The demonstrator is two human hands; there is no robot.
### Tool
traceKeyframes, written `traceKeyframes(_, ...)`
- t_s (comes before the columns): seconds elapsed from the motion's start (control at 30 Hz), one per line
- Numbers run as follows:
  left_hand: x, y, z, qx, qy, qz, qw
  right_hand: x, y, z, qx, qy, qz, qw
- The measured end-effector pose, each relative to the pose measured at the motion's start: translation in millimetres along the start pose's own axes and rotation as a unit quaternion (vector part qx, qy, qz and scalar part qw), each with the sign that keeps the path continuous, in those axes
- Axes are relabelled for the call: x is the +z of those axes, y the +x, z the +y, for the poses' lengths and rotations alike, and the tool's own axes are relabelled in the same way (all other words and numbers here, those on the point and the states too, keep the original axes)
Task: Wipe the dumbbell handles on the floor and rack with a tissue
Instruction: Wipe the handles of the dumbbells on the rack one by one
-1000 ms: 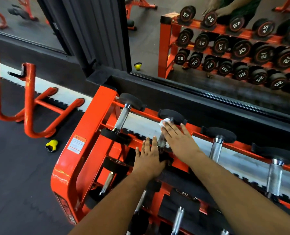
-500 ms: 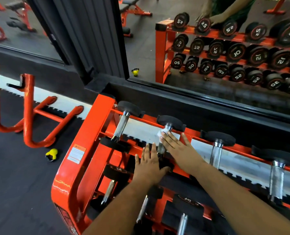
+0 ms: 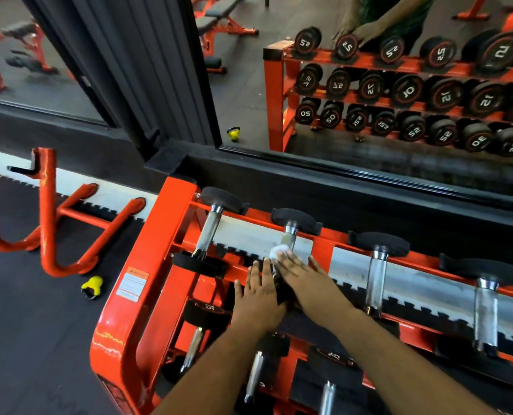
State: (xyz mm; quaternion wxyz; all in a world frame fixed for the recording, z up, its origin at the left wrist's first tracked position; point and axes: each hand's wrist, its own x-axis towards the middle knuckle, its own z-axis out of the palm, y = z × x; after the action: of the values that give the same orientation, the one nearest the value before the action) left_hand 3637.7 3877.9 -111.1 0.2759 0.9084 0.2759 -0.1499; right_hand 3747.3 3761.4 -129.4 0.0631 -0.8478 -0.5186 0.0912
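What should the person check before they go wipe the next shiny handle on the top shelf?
1. Tissue in hand: ok. The white tissue sits under the right hand's fingers.
2. Tissue on this handle: ok. It presses on the second dumbbell's handle on the orange rack.
3. Dumbbell held steady: ok. The left hand lies flat on its near black end.
4. Whole handle wiped: cannot tell. The hand hides the lower part.
5. Next handle reachable: ok. The third dumbbell's handle to the right is uncovered.
6. Tissue still clean: cannot tell. Only a small bit shows.
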Motion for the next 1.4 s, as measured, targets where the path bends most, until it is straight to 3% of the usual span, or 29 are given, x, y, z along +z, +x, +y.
traceKeyframes(0.1, -1, 0, 3, -0.001, 0.009, -0.002, 1.000, 3, 0, 8, 0.002, -0.007, 0.014, 1.000)
traceKeyframes(0.2, -2, -1, 4, -0.011, 0.020, -0.002, 1.000, 1, 24, 3, 0.068, 0.181, 0.052, 0.980)
traceKeyframes(0.27, -3, -1, 5, -0.015, 0.021, -0.007, 1.000, 1, 28, -9, 0.116, 0.360, 0.096, 0.921)
traceKeyframes(0.37, -4, -3, 5, -0.015, 0.017, -0.013, 1.000, 7, 9, -27, 0.198, 0.557, 0.106, 0.799)
traceKeyframes(0.47, -3, -2, 3, -0.009, 0.027, -0.014, 1.000, 9, 8, -34, 0.237, 0.646, 0.085, 0.721)
traceKeyframes(0.63, 1, 0, 2, -0.013, 0.020, -0.003, 1.000, -13, 60, -18, 0.319, 0.772, 0.138, 0.532)
traceKeyframes(0.7, 1, 0, 1, -0.011, 0.017, 0.000, 1.000, -15, 65, -13, 0.335, 0.791, 0.122, 0.498)
traceKeyframes(0.83, 4, 0, -3, 0.000, 0.013, 0.007, 1.000, -4, 49, -6, 0.334, 0.777, 0.039, 0.533)
traceKeyframes(0.97, 5, 0, -4, 0.011, 0.011, 0.019, 1.000, -10, 71, 1, 0.351, 0.791, 0.111, 0.488)
traceKeyframes(1.03, 5, -1, -4, 0.016, 0.007, 0.023, 1.000, -11, 69, -6, 0.348, 0.783, 0.113, 0.503)
traceKeyframes(1.17, 7, -2, -3, 0.022, 0.000, 0.031, 0.999, -4, 30, -17, 0.332, 0.674, 0.064, 0.657)
traceKeyframes(1.23, 8, -3, -4, 0.026, -0.006, 0.036, 0.999, -1, 26, -20, 0.317, 0.581, 0.120, 0.740)
traceKeyframes(1.3, 8, -3, -5, 0.029, -0.008, 0.041, 0.999, -4, 30, -18, 0.291, 0.411, 0.177, 0.845)
traceKeyframes(1.33, 9, -3, -6, 0.031, -0.013, 0.041, 0.999, -4, 32, -13, 0.276, 0.338, 0.182, 0.881)
traceKeyframes(1.4, 10, -2, -7, 0.035, -0.022, 0.042, 0.998, -2, 29, -7, 0.211, 0.257, 0.115, 0.936)
